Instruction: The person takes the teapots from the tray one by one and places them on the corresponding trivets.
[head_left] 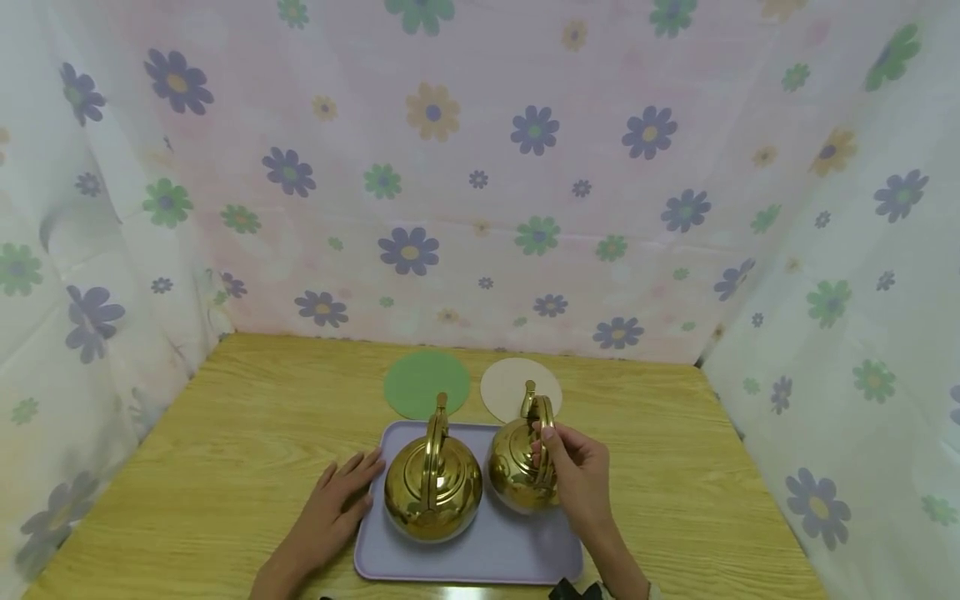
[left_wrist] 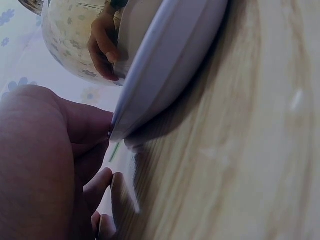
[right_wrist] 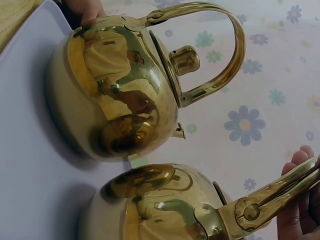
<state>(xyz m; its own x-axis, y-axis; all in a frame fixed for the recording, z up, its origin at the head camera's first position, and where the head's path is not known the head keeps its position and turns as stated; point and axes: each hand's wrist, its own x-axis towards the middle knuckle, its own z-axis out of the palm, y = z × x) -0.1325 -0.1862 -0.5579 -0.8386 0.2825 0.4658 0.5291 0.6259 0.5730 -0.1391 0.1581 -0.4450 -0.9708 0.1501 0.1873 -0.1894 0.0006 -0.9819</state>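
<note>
Two shiny gold kettles with arched top handles appear over a pale lilac tray [head_left: 480, 560]. My right hand [head_left: 583, 475] grips the handle of the right kettle [head_left: 513, 479], thumb on the near side and fingers behind. Whether that kettle's base touches the tray is hidden. Beside it on the tray sits the left kettle [head_left: 459, 504], with its handle upright and its lid knob [right_wrist: 186, 61] showing in the right wrist view. At the tray's left edge, my left hand [head_left: 330, 510] touches the rim [left_wrist: 142, 80] with its fingers extended, some of them against the table.
Beyond the tray lie a green round mat [head_left: 420, 385] and, to its right, a cream round mat [head_left: 510, 383]. Everything stands on a wood-grain table [head_left: 240, 417]. Flowered cloth [head_left: 480, 200] hangs behind the table and along both sides.
</note>
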